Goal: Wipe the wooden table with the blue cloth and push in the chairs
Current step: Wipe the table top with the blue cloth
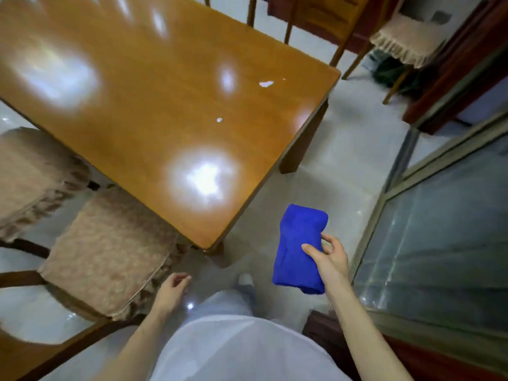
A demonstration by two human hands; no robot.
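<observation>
- My right hand (330, 259) gripped the folded blue cloth (299, 248) over the floor, just off the wooden table (143, 100) corner.
- My left hand (171, 291) hung loosely curled, empty.
- Wiping hadn't started, I judged; next, the cloth needed bringing onto the tabletop.

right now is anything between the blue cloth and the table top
Nothing visible. The right hand holds the blue cloth over bare floor, just off the near corner of the wooden table. The cushioned chair sits left of that corner, out of the path. The left hand holds nothing.
</observation>
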